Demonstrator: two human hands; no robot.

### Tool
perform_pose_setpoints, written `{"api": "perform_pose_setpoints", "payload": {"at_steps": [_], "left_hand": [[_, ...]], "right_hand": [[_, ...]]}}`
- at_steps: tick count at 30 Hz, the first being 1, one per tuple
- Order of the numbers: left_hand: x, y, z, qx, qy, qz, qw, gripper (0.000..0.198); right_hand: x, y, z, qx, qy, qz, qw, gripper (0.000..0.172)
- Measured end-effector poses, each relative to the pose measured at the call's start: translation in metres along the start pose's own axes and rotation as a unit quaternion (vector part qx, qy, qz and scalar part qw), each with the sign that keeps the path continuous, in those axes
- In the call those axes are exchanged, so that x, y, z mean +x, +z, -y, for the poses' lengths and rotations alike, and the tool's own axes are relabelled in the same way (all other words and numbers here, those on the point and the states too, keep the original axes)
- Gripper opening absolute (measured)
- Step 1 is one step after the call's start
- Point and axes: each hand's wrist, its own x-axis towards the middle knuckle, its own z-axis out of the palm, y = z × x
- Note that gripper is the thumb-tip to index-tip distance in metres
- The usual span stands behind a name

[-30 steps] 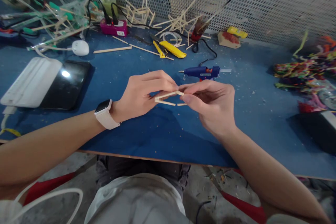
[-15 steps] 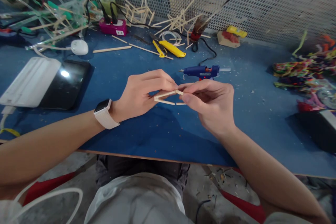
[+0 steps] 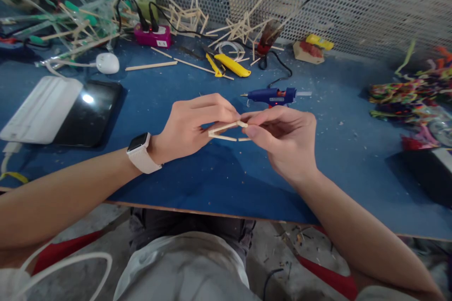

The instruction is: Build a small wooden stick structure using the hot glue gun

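No legible text, label, brand, number or sign on anything in view.

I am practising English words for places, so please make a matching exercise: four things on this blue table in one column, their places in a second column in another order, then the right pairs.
Things:
1. small wooden sticks
2. glue gun
3. yellow cutter
4. pink power strip

Places:
A. far back, near the mesh wall
B. lying just behind the hands
C. pinched between both hands
D. between the glue gun and the back wall

Pairs: 1-C, 2-B, 3-D, 4-A
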Motion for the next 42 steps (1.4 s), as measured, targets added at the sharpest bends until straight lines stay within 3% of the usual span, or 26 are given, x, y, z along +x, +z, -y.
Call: {"api": "perform_pose_setpoints", "payload": {"at_steps": [42], "left_hand": [[-0.0010, 0.0007, 0.0012, -0.013, -0.009, -0.002, 1.000, 0.007]], "right_hand": [[0.0021, -0.0015, -0.0005, -0.012, 0.022, 0.008, 1.000, 0.015]]}}
